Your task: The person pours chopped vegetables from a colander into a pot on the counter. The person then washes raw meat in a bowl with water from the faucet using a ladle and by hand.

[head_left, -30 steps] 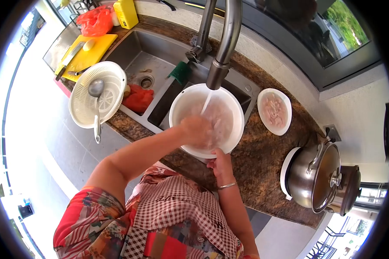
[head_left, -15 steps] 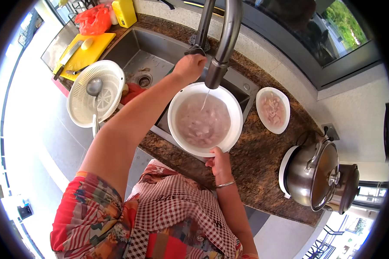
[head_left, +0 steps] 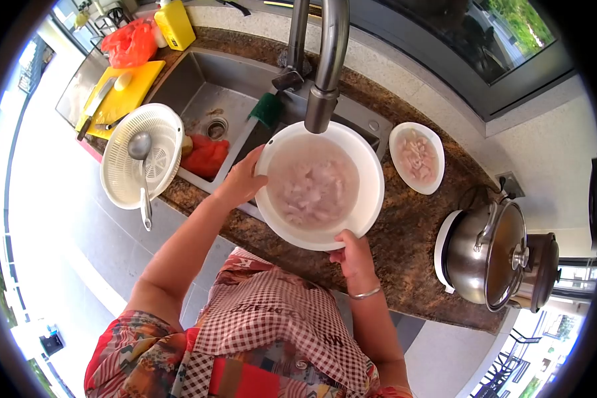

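A round white basin (head_left: 371, 199) holds cloudy water with pale pinkish pieces of meat (head_left: 315, 189) in it. It sits over the right part of the sink, beneath the tap (head_left: 321, 109), and no stream falls from the spout. My left hand (head_left: 243, 179) grips the rim at the left, thumb on the inside. With my right hand (head_left: 353, 255) I hold the rim at the near right, thumb on top and fingers below. Right of the basin, a white oval dish (head_left: 438, 176) contains more pale meat pieces (head_left: 418, 158).
A white colander (head_left: 113, 166) with a ladle (head_left: 141, 149) stands left of the sink (head_left: 209, 60). Behind lies a yellow cutting board (head_left: 136, 83) with a knife (head_left: 99, 99). A steel pot (head_left: 467, 255) stands at the right. The sink holds a red bag (head_left: 207, 156) and green scouring pad (head_left: 266, 109).
My left hand has come from the tap handle down to the basin's left rim. The water stream has stopped. The basin has shifted slightly right and tilted.
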The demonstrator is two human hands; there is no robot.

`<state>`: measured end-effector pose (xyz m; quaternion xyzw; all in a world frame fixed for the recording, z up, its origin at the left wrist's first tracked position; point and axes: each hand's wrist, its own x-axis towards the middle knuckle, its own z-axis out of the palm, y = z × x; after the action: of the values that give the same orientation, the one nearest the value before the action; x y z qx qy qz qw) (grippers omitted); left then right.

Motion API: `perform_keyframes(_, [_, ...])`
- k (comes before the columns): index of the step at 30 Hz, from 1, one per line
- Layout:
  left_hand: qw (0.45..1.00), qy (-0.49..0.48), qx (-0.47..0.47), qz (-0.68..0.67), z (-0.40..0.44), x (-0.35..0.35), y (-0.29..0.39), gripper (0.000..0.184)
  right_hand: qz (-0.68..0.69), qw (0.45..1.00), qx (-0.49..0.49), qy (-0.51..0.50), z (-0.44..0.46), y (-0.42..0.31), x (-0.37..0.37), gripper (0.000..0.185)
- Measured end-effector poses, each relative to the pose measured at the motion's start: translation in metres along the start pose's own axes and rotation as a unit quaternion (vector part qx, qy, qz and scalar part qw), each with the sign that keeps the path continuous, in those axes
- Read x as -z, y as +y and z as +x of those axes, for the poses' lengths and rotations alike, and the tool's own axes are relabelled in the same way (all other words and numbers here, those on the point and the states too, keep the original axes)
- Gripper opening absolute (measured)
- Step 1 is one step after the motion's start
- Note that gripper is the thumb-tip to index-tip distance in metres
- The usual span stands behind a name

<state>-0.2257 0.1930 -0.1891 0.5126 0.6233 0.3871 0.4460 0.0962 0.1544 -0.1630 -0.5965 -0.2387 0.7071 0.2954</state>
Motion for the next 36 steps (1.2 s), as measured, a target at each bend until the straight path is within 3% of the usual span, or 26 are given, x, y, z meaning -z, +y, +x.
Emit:
perform_keyframes(9, [0.997, -0.081, -0.013, 0.007, -0.051, -0.036, 0.059, 0.080, 0.001, 0.998, 0.030, 0.055, -0.090, -0.016, 0.045, 0.042])
perform_keyframes(18, [0.983, -0.169, -0.049, -0.051, -0.072, -0.103, 0.070, 0.079, 0.018, 0.992, 0.021, 0.120, -0.120, 0.028, 0.116, 0.050])
perform_keyframes(19, [0.983, -0.169, -0.051, -0.049, -0.072, -0.108, 0.068, 0.079, -0.032, 0.982, 0.057, 0.178, -0.124, 0.027, 0.115, 0.053])
perform_keyframes(21, [0.984, -0.163, -0.055, -0.047, -0.073, -0.118, 0.065, 0.080, -0.181, 0.923, 0.165, 0.297, -0.129, 0.015, 0.112, 0.059])
perform_keyframes(22, [0.984, -0.164, -0.059, -0.036, -0.072, -0.120, 0.069, 0.080, -0.280, 0.857, 0.220, 0.372, -0.132, 0.008, 0.111, 0.062])
perform_keyframes(24, [0.985, -0.163, -0.064, -0.015, -0.073, -0.119, 0.077, 0.081, -0.529, 0.585, 0.372, 0.490, -0.139, -0.005, 0.114, 0.068])
perform_keyframes(27, [0.982, -0.161, -0.048, 0.088, -0.076, -0.116, 0.094, 0.083, -0.554, 0.698, 0.325, 0.317, -0.139, -0.028, 0.106, 0.072])
perform_keyframes(28, [0.981, -0.164, -0.053, 0.088, -0.075, -0.117, 0.093, 0.084, -0.603, 0.707, 0.271, 0.252, -0.136, -0.040, 0.096, 0.069])
perform_keyframes(30, [0.980, -0.166, -0.066, 0.087, -0.072, -0.117, 0.091, 0.086, -0.650, 0.677, 0.300, 0.169, -0.119, -0.038, 0.076, 0.066])
perform_keyframes(32, [0.977, -0.178, -0.028, 0.111, -0.073, -0.115, 0.100, 0.083, -0.644, 0.596, 0.462, 0.128, -0.084, -0.015, 0.072, 0.063])
perform_keyframes(33, [0.975, -0.184, -0.009, 0.123, -0.074, -0.114, 0.103, 0.082, -0.662, 0.606, 0.427, 0.109, -0.085, -0.018, 0.068, 0.063])
perform_keyframes(36, [0.947, -0.048, -0.238, 0.209, -0.076, -0.117, 0.094, 0.080, -0.670, 0.667, 0.321, 0.057, -0.098, -0.033, 0.063, 0.064])
